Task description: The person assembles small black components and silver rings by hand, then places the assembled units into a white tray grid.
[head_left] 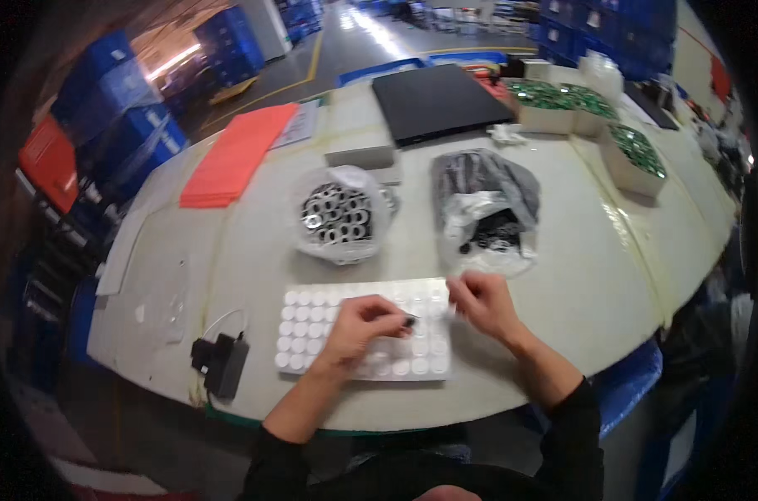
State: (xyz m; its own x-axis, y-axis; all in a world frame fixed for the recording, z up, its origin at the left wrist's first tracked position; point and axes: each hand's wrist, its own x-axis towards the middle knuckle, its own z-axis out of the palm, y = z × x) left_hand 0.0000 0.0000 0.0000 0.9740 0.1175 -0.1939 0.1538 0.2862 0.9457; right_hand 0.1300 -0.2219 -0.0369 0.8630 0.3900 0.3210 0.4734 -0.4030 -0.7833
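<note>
Fingers of left hand [358, 326] pinch a small black part [410, 320], orientation unclear; right hand [483, 302] fingers curled.

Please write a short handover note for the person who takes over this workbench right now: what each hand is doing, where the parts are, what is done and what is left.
Left hand: pinches a small dark part over the white tray of round pockets.
Right hand: fingertips closed beside it, above the tray's right end; whether it holds anything cannot be told.
Parts: open clear bag of silver metal rings and open bag of small black rings lie behind the tray.
Done: unclear; the pockets all look white.
Left: cannot be judged from this view.
</note>
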